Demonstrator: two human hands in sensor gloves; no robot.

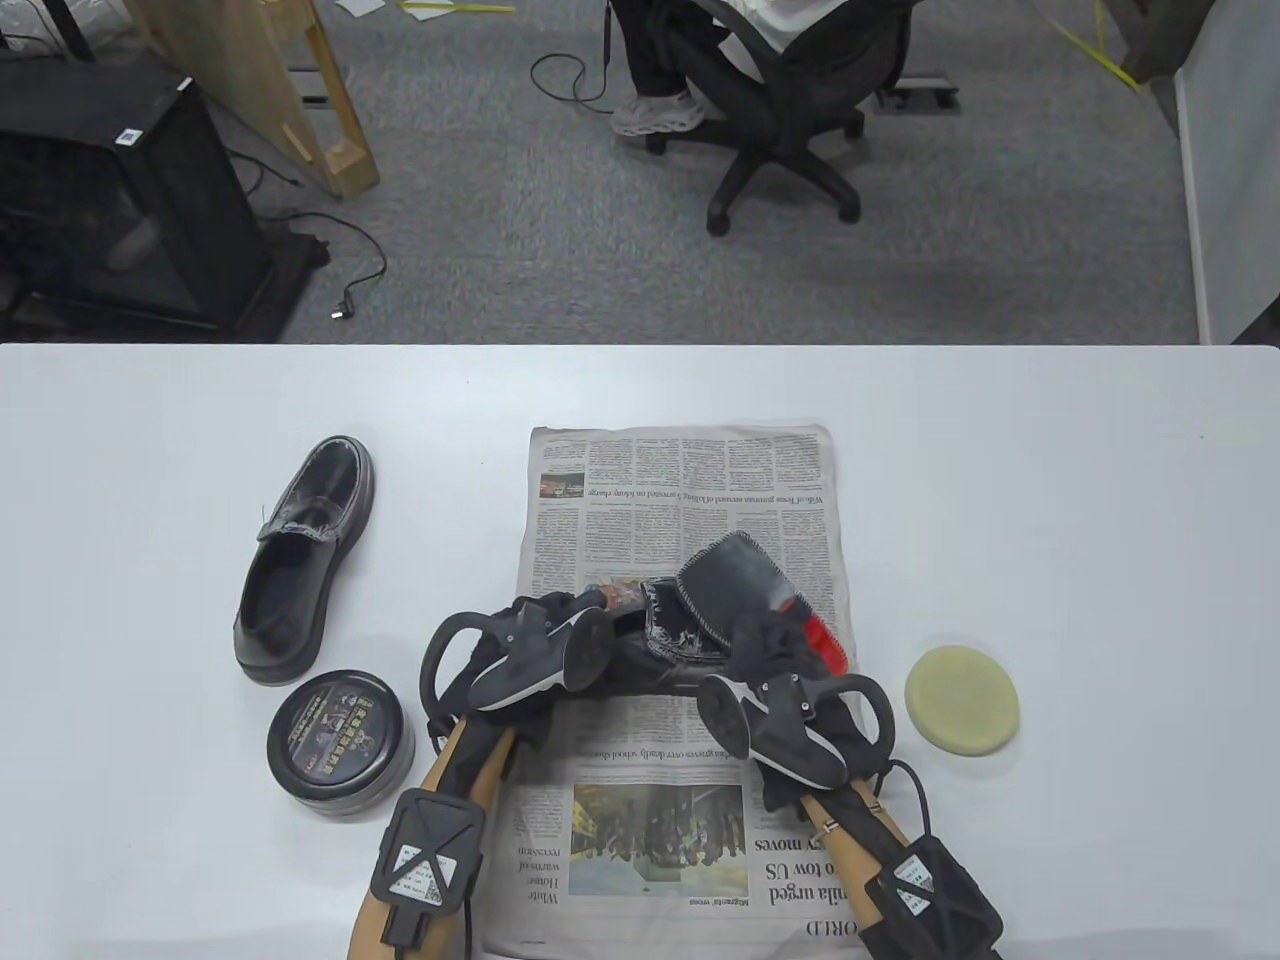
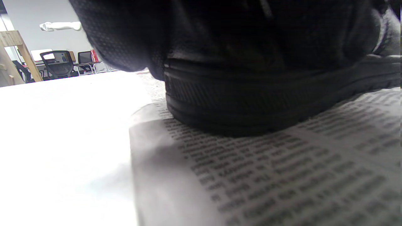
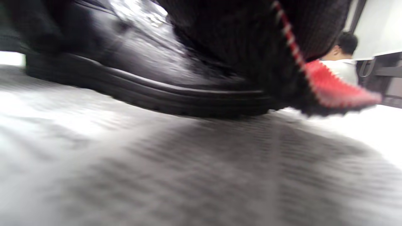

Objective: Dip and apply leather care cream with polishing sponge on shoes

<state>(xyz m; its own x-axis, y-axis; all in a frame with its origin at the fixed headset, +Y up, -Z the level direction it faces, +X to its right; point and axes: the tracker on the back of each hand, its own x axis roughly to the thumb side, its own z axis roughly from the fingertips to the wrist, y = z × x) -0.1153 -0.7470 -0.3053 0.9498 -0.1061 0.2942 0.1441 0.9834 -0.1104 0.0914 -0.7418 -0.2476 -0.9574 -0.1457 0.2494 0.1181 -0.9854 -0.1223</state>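
On the newspaper (image 1: 680,480) my left hand (image 1: 530,640) steadied the shoe (image 2: 270,103) while my right hand (image 1: 775,650) gripped a cloth (image 1: 735,580) (sponge (image 1: 962,698) untouched); light, even strokes seemed best.

Glossy black leather loafer (image 1: 305,560); its mate (image 3: 150,78) shines too, with a ribbed matt rubber sole. Printed newspaper (image 1: 680,500) is matt paper. Fuzzy black-and-red cloth (image 1: 745,590). Pale foam sponge (image 1: 962,698). Smooth white tabletop (image 1: 1050,500).

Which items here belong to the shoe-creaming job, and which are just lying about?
Job: shoe on the newspaper, held by left hand and right hand; second shoe; cream tin; sponge; newspaper.
Lying about: office chair; floor cable.
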